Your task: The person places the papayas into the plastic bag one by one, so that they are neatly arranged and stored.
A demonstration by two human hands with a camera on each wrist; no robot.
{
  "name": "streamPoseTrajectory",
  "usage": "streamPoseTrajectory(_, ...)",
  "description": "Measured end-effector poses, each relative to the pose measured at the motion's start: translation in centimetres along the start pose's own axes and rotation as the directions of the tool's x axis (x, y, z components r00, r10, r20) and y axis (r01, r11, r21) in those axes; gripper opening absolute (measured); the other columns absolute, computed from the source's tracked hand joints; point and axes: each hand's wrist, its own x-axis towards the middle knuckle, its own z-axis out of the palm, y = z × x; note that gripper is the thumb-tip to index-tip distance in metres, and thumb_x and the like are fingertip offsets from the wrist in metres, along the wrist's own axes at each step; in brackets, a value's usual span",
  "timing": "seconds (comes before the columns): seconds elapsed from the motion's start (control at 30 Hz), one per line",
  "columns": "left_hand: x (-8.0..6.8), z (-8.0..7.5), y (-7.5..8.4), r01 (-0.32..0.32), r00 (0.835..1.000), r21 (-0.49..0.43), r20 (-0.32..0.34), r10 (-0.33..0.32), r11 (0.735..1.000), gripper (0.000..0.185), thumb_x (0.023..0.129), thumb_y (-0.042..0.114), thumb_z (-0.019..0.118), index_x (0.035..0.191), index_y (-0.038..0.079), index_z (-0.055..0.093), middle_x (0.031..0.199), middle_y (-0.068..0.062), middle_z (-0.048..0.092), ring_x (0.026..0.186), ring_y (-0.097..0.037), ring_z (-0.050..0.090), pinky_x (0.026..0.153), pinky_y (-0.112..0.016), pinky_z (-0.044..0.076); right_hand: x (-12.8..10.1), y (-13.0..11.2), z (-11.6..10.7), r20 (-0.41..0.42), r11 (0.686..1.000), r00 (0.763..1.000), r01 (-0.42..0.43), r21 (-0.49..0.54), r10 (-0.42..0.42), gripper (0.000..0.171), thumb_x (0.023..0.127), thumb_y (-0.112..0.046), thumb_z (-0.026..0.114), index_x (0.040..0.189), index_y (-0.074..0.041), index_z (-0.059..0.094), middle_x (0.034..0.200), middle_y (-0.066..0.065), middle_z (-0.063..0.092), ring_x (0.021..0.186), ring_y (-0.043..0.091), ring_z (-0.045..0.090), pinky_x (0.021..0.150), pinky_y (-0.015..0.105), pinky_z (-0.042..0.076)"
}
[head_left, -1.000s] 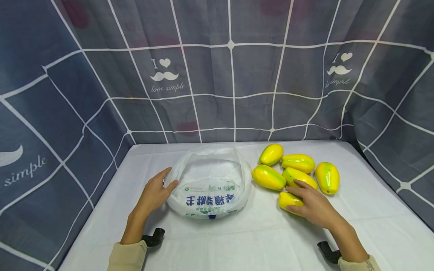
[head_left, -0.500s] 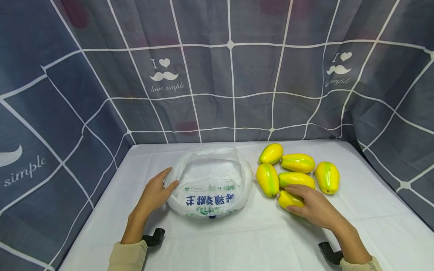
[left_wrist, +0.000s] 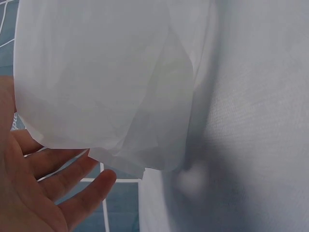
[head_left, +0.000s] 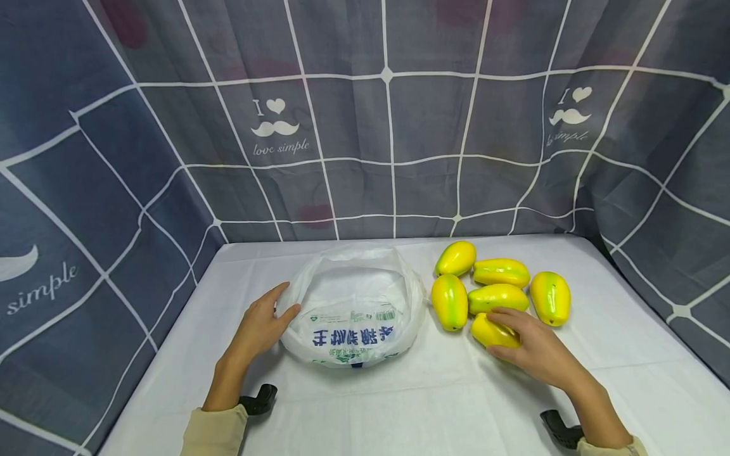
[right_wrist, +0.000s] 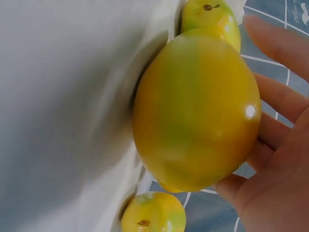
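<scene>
In the head view a white plastic bag [head_left: 353, 351] with blue and green print lies with its mouth wide. My left hand [head_left: 259, 326] touches its left side, thumb at the rim. The left wrist view has the bag [left_wrist: 101, 87] in front of my loosely spread fingers [left_wrist: 87, 198]. To the right, my right hand [head_left: 536, 345] holds the nearest yellow-green papaya [head_left: 492, 332], thumb on its near side and fingers over the far side. That papaya [right_wrist: 193, 116] fills the middle of the right wrist view. Part of it is hidden under the hand.
Several more papayas lie behind the held one, among them an upright-lying papaya [head_left: 449, 303] beside the bag, one crosswise papaya [head_left: 497, 297], and a papaya [head_left: 550, 299] at the right. A grey checked curtain [head_left: 353, 126] surrounds the white-covered table [head_left: 376, 418].
The papaya beside the bag has turned from slanting to pointing toward me, and the crosswise one has shifted left. My right hand has moved slightly right with its papaya. The left hand stays put.
</scene>
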Motion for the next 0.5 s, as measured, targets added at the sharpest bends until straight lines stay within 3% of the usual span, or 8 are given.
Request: streamPoseTrajectory(0.5,0.05,0.02,-0.14,0.011,1.0,-0.004,0.01,-0.011,1.0,0.062,0.097,0.028,0.062,0.147,-0.001,0.041,0.143,-0.026,0.047,0.119,-0.044,0.054,0.097,-0.058,0.044,-0.02,0.77,0.17,0.069,0.999,0.997,-0.045,0.005,0.044,0.068,0.08,-0.017,0.082,0.138,0.002,0.052,0.135,0.02,0.056,0.125,0.044,0.049,0.1,0.063,0.036)
